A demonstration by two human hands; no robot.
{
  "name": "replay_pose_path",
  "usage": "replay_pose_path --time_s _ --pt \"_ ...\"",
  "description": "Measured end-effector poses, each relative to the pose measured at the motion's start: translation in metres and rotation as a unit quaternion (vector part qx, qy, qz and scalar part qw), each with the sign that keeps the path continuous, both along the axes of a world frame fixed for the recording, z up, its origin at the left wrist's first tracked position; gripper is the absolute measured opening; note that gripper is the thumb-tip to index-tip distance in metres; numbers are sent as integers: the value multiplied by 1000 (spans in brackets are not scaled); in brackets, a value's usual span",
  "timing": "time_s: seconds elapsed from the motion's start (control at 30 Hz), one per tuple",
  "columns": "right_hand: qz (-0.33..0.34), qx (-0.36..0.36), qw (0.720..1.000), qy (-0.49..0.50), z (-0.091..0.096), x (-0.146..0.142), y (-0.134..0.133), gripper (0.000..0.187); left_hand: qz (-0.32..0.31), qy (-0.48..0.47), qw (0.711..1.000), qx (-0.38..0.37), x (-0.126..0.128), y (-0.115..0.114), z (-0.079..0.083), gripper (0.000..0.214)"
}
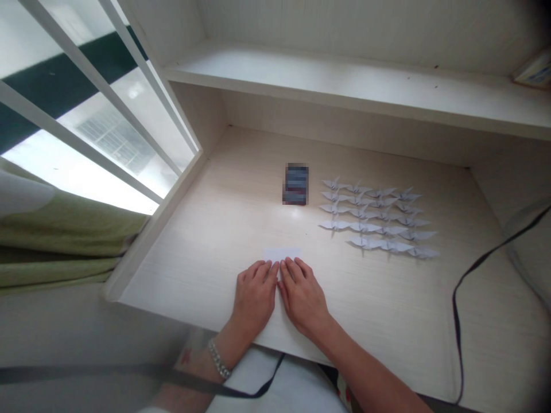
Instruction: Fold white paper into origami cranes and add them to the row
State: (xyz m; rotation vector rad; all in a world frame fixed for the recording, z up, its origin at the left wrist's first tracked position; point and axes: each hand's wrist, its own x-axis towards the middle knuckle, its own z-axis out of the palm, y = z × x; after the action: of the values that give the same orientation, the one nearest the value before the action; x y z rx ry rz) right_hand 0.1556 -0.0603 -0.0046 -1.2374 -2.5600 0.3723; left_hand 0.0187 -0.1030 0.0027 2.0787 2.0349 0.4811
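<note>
My left hand (253, 292) and my right hand (303, 293) lie side by side on the pale wooden desk (206, 241), fingers stretched forward and flat. Their fingertips press on the near edge of a small white sheet of paper (282, 253). Most of the sheet shows beyond the fingers; its near part is hidden under them. A bracelet sits on my left wrist.
Several folded paper cranes (379, 218) lie in rows to the right of the paper. A small dark blurred object (295, 184) stands behind it. A black strap (465, 287) trails across the desk's right side. A shelf (344, 80) runs above; a window (86, 132) is at left.
</note>
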Motion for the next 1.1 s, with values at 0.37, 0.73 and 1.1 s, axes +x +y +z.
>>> replay_pose_path --time_s 0.37,0.73,1.1 --pt "-17 13 1000 -21 2 22 -2 42 3 22 999 -24 1 -1 7 37" --pt "4 2 1000 19 -2 7 -11 42 -23 3 999 -33 -10 13 14 30" --pt "-7 -28 996 82 2 11 -5 34 36 -18 995 -89 -10 54 21 28"
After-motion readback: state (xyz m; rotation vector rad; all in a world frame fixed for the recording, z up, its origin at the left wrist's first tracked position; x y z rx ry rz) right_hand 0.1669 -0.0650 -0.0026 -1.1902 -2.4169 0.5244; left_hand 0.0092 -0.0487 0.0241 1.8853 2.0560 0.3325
